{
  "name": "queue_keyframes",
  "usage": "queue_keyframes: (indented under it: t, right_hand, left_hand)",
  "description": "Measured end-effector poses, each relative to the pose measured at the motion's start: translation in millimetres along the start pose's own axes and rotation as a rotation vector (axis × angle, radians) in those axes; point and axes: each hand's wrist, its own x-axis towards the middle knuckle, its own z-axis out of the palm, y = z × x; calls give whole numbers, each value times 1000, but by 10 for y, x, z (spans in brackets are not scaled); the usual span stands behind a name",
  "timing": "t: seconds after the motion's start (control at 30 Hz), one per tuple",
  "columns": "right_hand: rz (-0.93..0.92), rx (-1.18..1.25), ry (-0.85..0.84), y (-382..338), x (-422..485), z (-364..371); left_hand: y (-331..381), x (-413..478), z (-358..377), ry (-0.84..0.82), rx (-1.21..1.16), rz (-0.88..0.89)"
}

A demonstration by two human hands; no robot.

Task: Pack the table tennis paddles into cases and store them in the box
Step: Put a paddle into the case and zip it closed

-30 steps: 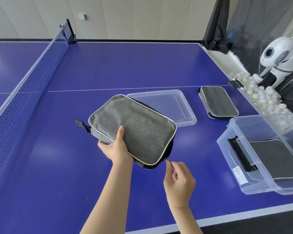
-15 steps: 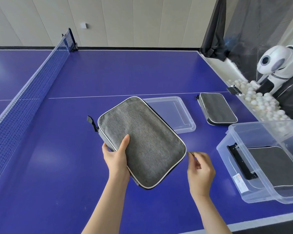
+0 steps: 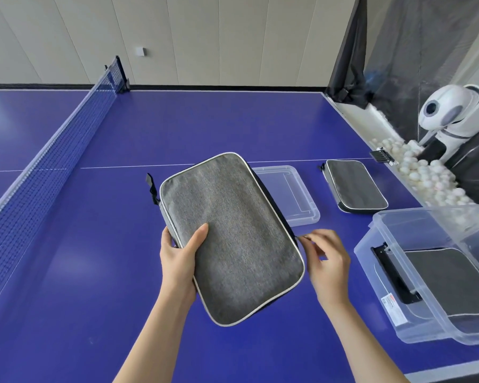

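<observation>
A grey fabric paddle case [image 3: 233, 233] with pale piping is held above the blue table. My left hand [image 3: 180, 255] grips its left edge, thumb on top. My right hand [image 3: 325, 258] pinches the zipper pull at the case's right edge. A second grey case [image 3: 354, 186] lies flat on the table further right. A clear plastic box [image 3: 415, 308] at the right holds another grey case [image 3: 448, 283]. No paddle is visible.
The box's clear lid [image 3: 293, 194] lies behind the held case. The net [image 3: 47, 161] runs along the left. Past the table's right edge are several white balls [image 3: 426, 175] and a white ball machine [image 3: 451, 114]. The near table edge [image 3: 440, 374] is close.
The case has turned more lengthwise and risen toward me. My right hand has drawn the zipper pull from the near corner up along the right edge.
</observation>
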Motion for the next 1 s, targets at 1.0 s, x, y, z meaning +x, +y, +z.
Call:
queue_keyframes:
  t: [1.0]
  right_hand:
    - [-266,77,-224,-210,822,-92]
  left_hand:
    - [468,185,-156,-775,625,-49]
